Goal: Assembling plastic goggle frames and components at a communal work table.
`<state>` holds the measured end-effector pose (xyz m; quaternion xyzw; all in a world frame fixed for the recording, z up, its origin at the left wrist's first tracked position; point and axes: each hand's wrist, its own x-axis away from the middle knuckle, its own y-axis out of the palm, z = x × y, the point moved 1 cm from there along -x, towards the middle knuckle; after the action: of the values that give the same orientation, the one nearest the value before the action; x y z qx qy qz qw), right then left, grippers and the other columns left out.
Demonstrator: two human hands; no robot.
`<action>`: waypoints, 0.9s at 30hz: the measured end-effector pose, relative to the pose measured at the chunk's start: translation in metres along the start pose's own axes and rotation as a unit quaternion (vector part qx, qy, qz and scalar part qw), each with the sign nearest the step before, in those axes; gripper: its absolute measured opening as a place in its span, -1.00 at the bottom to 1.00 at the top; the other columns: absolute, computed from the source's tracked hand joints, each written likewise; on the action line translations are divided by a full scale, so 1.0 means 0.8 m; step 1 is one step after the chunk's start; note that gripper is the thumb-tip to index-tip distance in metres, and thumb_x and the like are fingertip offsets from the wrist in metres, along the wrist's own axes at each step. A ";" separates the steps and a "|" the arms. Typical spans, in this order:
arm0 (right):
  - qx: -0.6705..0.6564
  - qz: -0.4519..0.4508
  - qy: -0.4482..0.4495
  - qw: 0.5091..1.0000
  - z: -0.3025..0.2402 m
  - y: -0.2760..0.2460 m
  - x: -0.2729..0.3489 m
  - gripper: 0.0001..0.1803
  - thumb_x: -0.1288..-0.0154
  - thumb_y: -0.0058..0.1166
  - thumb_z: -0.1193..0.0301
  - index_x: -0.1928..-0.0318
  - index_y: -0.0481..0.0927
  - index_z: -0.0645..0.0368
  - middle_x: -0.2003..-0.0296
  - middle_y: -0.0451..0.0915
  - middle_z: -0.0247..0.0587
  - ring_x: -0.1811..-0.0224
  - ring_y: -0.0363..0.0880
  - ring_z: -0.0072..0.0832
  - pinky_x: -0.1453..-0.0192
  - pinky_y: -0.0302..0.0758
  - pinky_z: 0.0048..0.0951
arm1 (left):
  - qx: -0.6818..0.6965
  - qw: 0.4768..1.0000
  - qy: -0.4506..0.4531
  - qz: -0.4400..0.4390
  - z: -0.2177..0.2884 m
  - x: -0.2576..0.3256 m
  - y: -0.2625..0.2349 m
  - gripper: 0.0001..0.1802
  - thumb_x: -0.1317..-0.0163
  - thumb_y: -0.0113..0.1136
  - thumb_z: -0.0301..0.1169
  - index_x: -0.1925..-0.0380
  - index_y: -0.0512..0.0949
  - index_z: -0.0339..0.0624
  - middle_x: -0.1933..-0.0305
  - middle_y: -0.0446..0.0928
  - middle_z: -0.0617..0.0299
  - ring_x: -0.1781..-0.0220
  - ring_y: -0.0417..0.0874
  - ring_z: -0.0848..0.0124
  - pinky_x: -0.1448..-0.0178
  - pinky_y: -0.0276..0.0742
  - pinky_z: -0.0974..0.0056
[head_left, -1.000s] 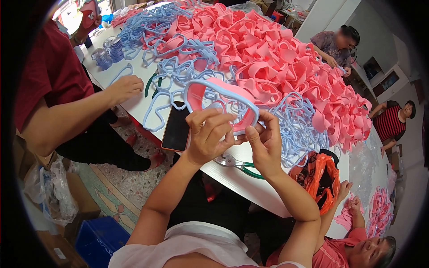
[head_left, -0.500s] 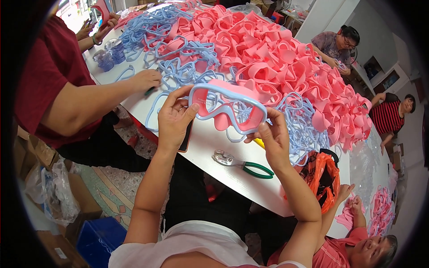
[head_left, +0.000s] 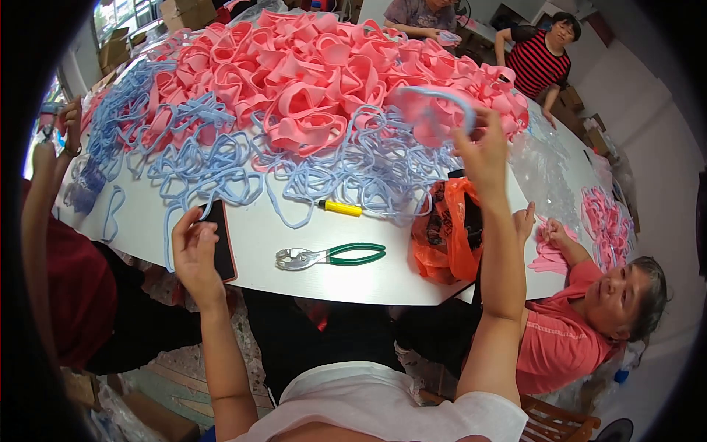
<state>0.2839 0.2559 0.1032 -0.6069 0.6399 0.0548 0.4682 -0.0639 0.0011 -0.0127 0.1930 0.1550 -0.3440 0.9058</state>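
My right hand (head_left: 482, 151) is raised at the right, gripping the edge of a pink and blue diving mask (head_left: 427, 110), which is smeared by motion. The mask hangs over the right part of a pile of pink mask skirts (head_left: 317, 59). Low at the left, my left hand (head_left: 195, 254) has loosely bent, parted fingers and shows nothing in its grasp. A dark phone (head_left: 223, 247) lies beside it, and a thin blue frame passes close to its fingers. Many blue mask frames (head_left: 324, 180) lie tangled before the pink pile.
Green-handled pliers (head_left: 331, 255) and a yellow-handled tool (head_left: 342, 209) lie on the white table (head_left: 353, 287). An orange plastic bag (head_left: 440, 258) stands at the right. Co-workers are at the left, right and far side; one at right handles pink pieces (head_left: 549, 254).
The mask has gone from both hands to my right hand alone, moving right and away. My left hand has let go and dropped left. The view has turned right.
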 end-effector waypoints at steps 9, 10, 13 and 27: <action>0.516 -0.141 0.227 0.814 0.299 -0.137 0.011 -0.51 -0.17 0.13 0.42 -0.13 0.43 0.24 0.02 0.52 0.29 0.00 0.57 0.19 -0.09 0.52 0.01 | -0.016 0.998 -0.059 0.009 0.006 0.045 -0.062 -0.62 -0.35 0.14 -0.51 -0.15 0.44 -0.35 -0.04 0.52 0.10 0.14 0.55 0.52 0.04 0.47 0.43; 0.510 -0.180 0.276 0.795 0.303 -0.136 0.013 -0.50 -0.18 0.17 0.38 -0.13 0.45 0.24 0.01 0.51 0.28 -0.02 0.57 0.17 -0.12 0.51 -0.01 | -0.030 0.998 -0.050 0.011 0.008 0.048 -0.067 -0.64 -0.36 0.13 -0.49 -0.13 0.45 -0.35 -0.03 0.52 0.09 0.16 0.55 0.50 0.06 0.46 0.43; 0.515 -0.118 0.217 0.821 0.233 -0.110 0.016 -0.54 -0.22 0.18 0.34 -0.12 0.45 0.16 -0.09 0.44 0.24 -0.07 0.55 0.14 -0.12 0.50 -0.01 | -0.051 0.997 -0.063 0.009 0.009 0.063 -0.080 -0.62 -0.35 0.12 -0.54 -0.15 0.44 -0.34 -0.04 0.51 0.12 0.14 0.55 0.53 0.02 0.48 0.43; 0.357 -0.119 -0.041 0.926 -0.063 -0.100 0.177 -0.54 -0.23 0.25 0.33 -0.09 0.48 0.24 -0.05 0.49 0.01 -0.11 0.47 -0.06 -0.26 0.33 -0.06 | -0.114 0.972 -0.154 -0.138 -0.018 0.176 -0.034 -0.65 -0.27 0.11 -0.64 -0.07 0.48 -0.32 0.16 0.55 0.19 0.19 0.55 0.52 0.05 0.48 0.41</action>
<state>0.3482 0.1006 0.0766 -0.4690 0.5202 -0.2082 0.6827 0.0158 -0.0901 -0.0903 0.0099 0.0775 -0.4712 0.8786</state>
